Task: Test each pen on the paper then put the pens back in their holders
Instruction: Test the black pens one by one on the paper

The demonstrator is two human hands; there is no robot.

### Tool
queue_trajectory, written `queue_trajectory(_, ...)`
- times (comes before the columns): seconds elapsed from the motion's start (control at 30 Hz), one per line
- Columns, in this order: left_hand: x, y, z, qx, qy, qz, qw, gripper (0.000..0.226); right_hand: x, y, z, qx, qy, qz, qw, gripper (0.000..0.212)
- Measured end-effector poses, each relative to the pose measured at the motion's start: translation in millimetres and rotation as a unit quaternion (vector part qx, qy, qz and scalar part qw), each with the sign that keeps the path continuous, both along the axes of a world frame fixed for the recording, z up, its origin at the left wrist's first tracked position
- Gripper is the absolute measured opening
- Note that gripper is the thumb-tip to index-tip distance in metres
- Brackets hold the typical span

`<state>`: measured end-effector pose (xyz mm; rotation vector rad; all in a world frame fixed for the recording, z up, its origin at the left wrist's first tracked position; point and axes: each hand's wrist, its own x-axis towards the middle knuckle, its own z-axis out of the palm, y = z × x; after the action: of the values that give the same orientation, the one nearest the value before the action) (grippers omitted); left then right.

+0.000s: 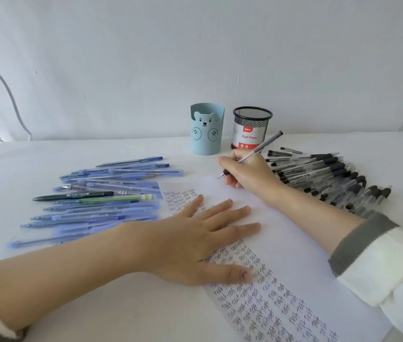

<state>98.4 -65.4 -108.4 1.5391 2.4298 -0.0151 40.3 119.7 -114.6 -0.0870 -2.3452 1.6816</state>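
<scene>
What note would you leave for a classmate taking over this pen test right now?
Right hand grips a clear pen, tip at the far edge of the paper. Left hand lies flat on the paper.
Blue pens lie left, black pens right; bear holder and mesh holder stand behind, no pens sticking out.
Done: many rows of "test" written.
To do: finish testing, put all pens back.

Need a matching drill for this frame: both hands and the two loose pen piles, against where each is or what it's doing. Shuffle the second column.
Column 1
1. left hand
2. right hand
3. pile of blue plastic pens
4. pile of clear black-capped pens

Column 2
a. lying right of the written-on white paper sheet
b. pressing flat on the paper
c. gripping a clear plastic pen, tip near the paper's far edge
d. lying left of the paper

Pairs: 1-b; 2-c; 3-d; 4-a
</scene>
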Motion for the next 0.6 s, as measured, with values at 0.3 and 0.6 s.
queue_trajectory(0.3, -25, -4, -2, 0.116, 0.011, -0.006, 0.993, 0.054, -19, -20, 4, 0.029, -0.022, 0.018, 0.999, 0.031)
queue_trajectory(0.6, -43, -39, -2, 0.029, 0.146, 0.176, 0.973, 0.104, -28, -16, -5, 0.055, -0.003, 0.012, 0.998, 0.035)
